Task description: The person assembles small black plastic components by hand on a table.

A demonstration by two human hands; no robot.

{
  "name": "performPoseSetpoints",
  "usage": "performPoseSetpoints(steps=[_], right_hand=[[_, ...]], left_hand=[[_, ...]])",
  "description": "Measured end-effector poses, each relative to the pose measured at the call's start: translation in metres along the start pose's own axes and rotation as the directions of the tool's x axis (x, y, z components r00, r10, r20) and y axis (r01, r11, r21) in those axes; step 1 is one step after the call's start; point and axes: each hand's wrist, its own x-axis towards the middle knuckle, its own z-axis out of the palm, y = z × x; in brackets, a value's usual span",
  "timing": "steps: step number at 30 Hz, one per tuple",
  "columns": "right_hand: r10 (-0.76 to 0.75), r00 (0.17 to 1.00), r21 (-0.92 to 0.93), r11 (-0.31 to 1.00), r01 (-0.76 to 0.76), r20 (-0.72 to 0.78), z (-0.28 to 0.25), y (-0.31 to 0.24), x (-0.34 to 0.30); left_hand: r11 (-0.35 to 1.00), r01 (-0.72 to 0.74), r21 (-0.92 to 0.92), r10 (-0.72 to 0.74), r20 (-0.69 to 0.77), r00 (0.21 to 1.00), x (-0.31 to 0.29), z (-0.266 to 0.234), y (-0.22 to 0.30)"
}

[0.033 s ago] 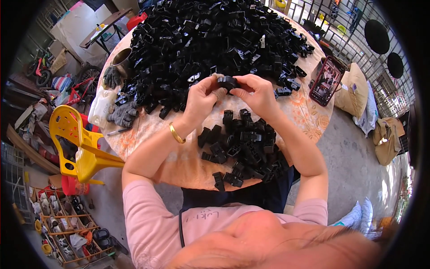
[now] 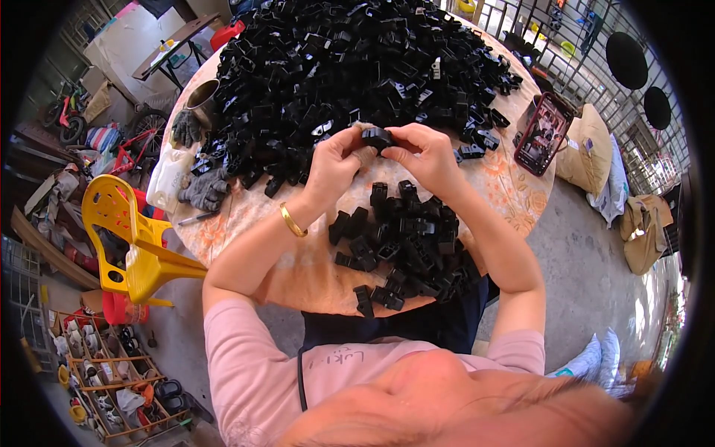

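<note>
Between my two hands is a small black plastic part [image 2: 377, 138], raised over the table in front of the big heap. My left hand [image 2: 335, 165] pinches its left side with thumb and fingers, and a bit of pale cloth or finger cover shows at those fingertips. On the other side, my right hand [image 2: 430, 158] grips the same part between thumb and forefinger. Beyond the hands spreads a large heap of black plastic parts [image 2: 357, 67]. Nearer to me, between my forearms, lies a smaller pile of similar black parts [image 2: 410, 231] close to the table's front edge.
A patterned cloth covers the round table [image 2: 514, 194]. Grey gloves [image 2: 205, 191], a pen [image 2: 198, 217] and a metal cup [image 2: 202, 95] lie along its left side. A phone [image 2: 544, 134] stands at the right. A yellow chair [image 2: 153, 272] touches the table's left; sacks [image 2: 585, 153] stand right.
</note>
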Motion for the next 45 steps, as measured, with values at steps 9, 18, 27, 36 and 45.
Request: performPoseSetpoints(steps=[9,18,27,36,45], right_hand=[[-0.202,0.974,-0.167,0.969,0.184,-0.098,0.009,-0.002,-0.006],[0.156,0.988,-0.060,0.986,-0.156,0.006,-0.025,-0.003,0.010],[0.733,0.656,-0.868,0.432,-0.243,0.181,-0.065,-0.001,0.014],[0.185,0.951,-0.534,0.845,-0.027,0.246,-0.035,0.012,0.001],[-0.123,0.988,-0.032,0.991,0.126,0.097,-0.008,-0.005,0.002]], left_hand=[[0.970,-0.060,-0.236,0.054,-0.032,0.998,-0.005,0.014,0.003],[0.976,0.080,-0.201,-0.038,0.206,0.978,-0.003,-0.002,0.015],[0.839,-0.361,0.406,0.147,0.470,0.870,-0.010,0.010,0.020],[0.230,-0.506,0.831,0.353,0.413,0.840,0.013,0.000,-0.019],[0.975,0.186,-0.122,-0.179,0.068,0.982,0.005,-0.006,0.007]])
